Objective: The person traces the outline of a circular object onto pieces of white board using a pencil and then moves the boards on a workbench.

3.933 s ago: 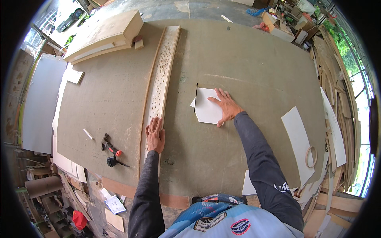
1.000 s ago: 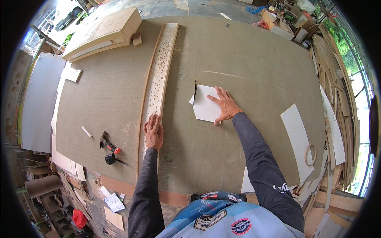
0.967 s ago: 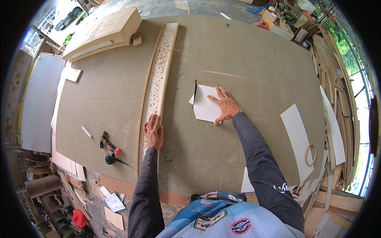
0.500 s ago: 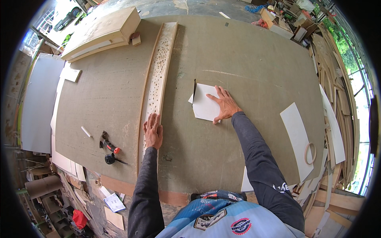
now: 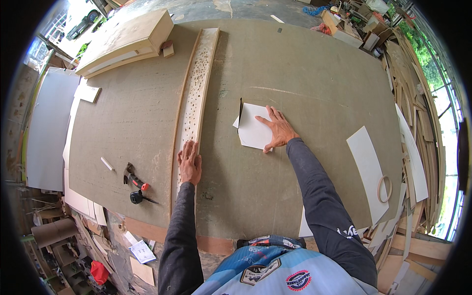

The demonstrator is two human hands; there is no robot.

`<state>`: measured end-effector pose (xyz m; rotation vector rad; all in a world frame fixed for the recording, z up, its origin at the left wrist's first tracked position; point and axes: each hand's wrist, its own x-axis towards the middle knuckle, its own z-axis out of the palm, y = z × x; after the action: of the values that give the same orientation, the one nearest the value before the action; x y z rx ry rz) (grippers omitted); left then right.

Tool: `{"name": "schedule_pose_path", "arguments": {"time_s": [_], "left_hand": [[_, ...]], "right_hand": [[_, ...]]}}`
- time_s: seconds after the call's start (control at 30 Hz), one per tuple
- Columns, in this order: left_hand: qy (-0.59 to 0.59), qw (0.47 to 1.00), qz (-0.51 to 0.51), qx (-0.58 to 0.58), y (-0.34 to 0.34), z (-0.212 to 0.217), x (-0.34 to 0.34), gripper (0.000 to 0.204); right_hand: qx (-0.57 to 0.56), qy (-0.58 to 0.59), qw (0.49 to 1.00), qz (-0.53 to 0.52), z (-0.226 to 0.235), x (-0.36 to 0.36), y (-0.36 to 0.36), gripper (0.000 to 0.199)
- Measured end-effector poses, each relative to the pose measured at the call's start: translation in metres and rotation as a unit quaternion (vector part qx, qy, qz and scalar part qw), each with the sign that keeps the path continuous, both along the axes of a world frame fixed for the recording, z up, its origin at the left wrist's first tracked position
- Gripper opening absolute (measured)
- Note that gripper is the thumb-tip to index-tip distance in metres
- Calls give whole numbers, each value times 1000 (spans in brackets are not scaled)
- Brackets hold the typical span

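Note:
A long, narrow board with raised edges and many dark spots (image 5: 195, 83) lies lengthwise across the worktable. My left hand (image 5: 189, 163) rests on its near part, palm down with the fingers stretched out and fairly close together. To the right, my right hand (image 5: 280, 130) presses flat on a white panel piece (image 5: 253, 132), fingers and thumb spread. A thin black strip (image 5: 240, 113) runs along that piece's left edge, and a small white corner sticks out beyond it. What lies under the right palm is hidden.
Left of the long board lie a hammer (image 5: 133, 178), a black tape measure (image 5: 137, 197) and a short white stick (image 5: 107, 163). A wooden box (image 5: 125, 42) stands far left. At right, a roll of edging (image 5: 384, 190) sits on a white strip (image 5: 366, 162); scrap boards (image 5: 418, 108) pile beyond the table.

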<state>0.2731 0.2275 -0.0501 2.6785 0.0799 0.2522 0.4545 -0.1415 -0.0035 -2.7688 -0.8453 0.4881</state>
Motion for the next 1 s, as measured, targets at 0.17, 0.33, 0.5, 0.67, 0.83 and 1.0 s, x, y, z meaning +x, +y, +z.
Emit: {"name": "schedule_pose_path", "arguments": {"time_s": [0.17,0.33,0.5,0.67,0.83,1.0], "left_hand": [[-1,1000,0,2,0,0,0,56],[-5,1000,-1,3,1,-1,0,56],[-7,1000,0,0,0,-1,0,56],[-11,1000,-1,-4,0,-1,0,55],[-10,1000,-2,4,1,-3,0,55],[-11,1000,-2,5,1,-3,1,55]], "right_hand": [[-5,2,1000,-4,2,0,1,140],[-4,10,1000,-8,4,-1,2,139],[1,-7,1000,-6,4,-2,1,137],[1,-19,1000,-2,3,-3,2,137],[-5,-22,1000,-4,2,-4,3,137],[-8,-14,1000,-9,2,-4,3,138]]}}
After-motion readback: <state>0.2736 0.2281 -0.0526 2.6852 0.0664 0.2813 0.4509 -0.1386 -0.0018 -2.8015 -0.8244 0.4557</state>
